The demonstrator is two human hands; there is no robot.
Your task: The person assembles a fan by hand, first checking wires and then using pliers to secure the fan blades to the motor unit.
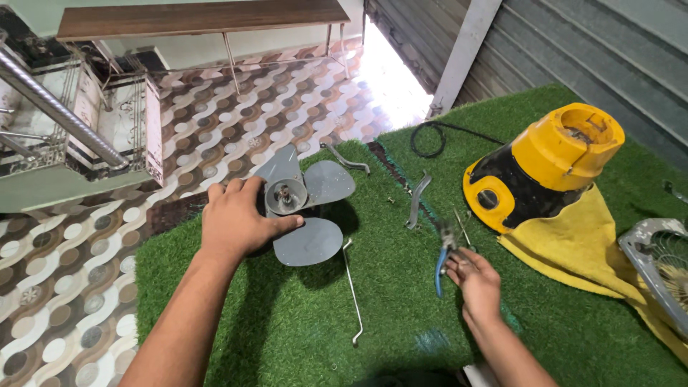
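My left hand [236, 222] grips a grey three-bladed fan [308, 208] by its left side, next to the metal hub [285, 195]; the fan rests on the green turf mat [401, 337]. My right hand [474, 279] holds blue-handled pliers [443, 256] low over the mat, jaws pointing away from me. A thin bent metal rod [351, 290] lies on the turf between my two hands. A curved grey metal bracket [417, 201] lies just beyond the pliers.
A yellow and black mixer base [545, 168] sits tilted on a yellow cloth [573, 244] at right, a black cord [430, 136] behind it. A grey fan guard [663, 265] shows at the right edge. Patterned floor tiles [64, 272] lie left, a wooden bench [201, 18] beyond.
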